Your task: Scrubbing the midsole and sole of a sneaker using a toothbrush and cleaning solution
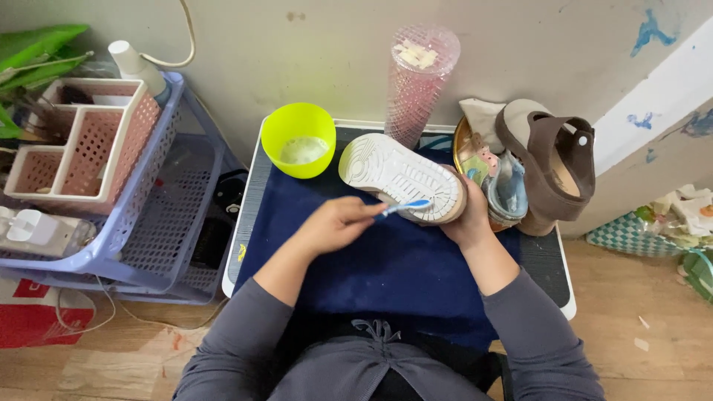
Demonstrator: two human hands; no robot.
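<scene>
At the centre of the frame a dark blue cloth (pixel 386 263) covers a small white-edged table (pixel 249 204), and above its middle a white sneaker (pixel 401 177) lies tipped with its pale sole facing up, held at its right end by the right hand (pixel 469 217), whose fingers wrap behind the heel, mostly hidden. The left hand (pixel 338 223), left of centre, has its fingers closed tight around a blue toothbrush (pixel 402 208), bristles touching the sole's lower edge. A lime-green bowl (pixel 298 139) stands just upper left.
</scene>
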